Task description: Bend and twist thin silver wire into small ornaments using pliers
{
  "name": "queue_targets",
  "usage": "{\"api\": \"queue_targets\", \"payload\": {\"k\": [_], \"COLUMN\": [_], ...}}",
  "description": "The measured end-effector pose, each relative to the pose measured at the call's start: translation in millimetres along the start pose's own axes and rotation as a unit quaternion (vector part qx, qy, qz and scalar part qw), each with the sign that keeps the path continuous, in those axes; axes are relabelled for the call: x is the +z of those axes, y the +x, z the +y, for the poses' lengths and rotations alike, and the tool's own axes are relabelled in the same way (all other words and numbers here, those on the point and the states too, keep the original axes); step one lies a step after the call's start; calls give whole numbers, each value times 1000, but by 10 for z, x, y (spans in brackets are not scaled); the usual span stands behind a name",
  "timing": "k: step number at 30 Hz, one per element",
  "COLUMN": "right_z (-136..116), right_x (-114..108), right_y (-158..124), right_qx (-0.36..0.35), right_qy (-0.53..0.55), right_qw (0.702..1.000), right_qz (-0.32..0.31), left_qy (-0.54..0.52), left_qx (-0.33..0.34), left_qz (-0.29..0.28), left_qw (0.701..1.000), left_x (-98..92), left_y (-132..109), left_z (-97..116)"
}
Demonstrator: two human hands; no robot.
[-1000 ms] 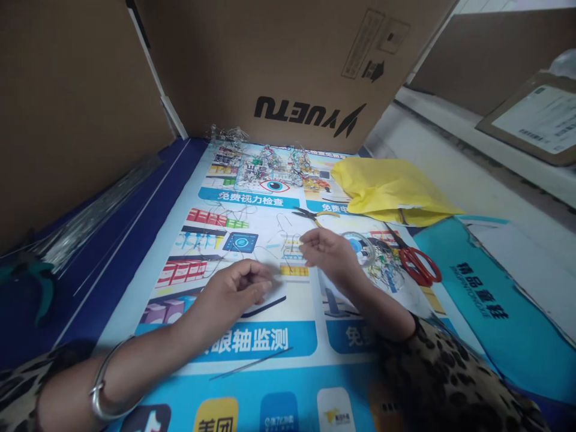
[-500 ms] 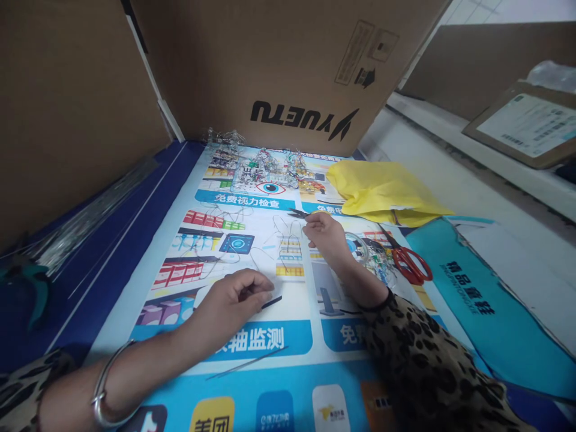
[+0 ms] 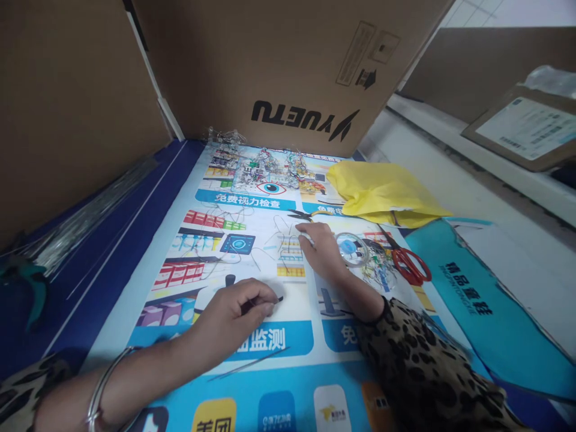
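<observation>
Your L hand is making a narrow pinch low over the surface, thumb vs. index; can't tell if it's holding a fine wire. Your R hand is making a narrow pinch too, tips just beside the thin bent wires, which are lying mid-surface beyond your L hand; again, can't tell if it's holding one.

Main risk, prob.: those wires are lying close together, so one pull could be dragging others along or kinking them. The busy print underneath is hiding fine strands, so you could be pinching the wrong one. The pliers are lying just past your R fingertips; a bump could be shoving them into the wires. Your R forearm is passing near the wire tangle and red scissors, so loose ends could be snagging your R sleeve. Closer in, the straight wires are lying near your L forearm; a careless sweep could be bending 'em.
</observation>
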State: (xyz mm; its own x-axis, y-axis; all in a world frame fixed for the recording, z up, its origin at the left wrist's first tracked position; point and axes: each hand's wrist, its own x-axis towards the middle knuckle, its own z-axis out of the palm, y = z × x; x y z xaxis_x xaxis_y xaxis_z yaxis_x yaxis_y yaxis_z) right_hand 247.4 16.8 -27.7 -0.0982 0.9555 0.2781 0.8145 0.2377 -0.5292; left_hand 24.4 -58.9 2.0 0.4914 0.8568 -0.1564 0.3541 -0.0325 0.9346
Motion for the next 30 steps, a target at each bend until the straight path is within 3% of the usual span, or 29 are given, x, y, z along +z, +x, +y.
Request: {"api": "queue_targets", "payload": {"k": [12,22,30], "right_z": [19,121,52], "right_x": [31,26,55], "right_y": [114,107,116], "right_qx": [-25,-62,-157], "right_qy": [-43,16,-4], "right_qw": [997,998,985], "right_qz": [-66,19,-68], "left_qy": [20,42,54], "left_qx": [21,47,63], "left_qz": [-19,-25,-38], "left_qw": [999,998,996], "left_x": [29,31,34], "left_y": [19,12,15], "left_z": [-40,-93,-96]}}
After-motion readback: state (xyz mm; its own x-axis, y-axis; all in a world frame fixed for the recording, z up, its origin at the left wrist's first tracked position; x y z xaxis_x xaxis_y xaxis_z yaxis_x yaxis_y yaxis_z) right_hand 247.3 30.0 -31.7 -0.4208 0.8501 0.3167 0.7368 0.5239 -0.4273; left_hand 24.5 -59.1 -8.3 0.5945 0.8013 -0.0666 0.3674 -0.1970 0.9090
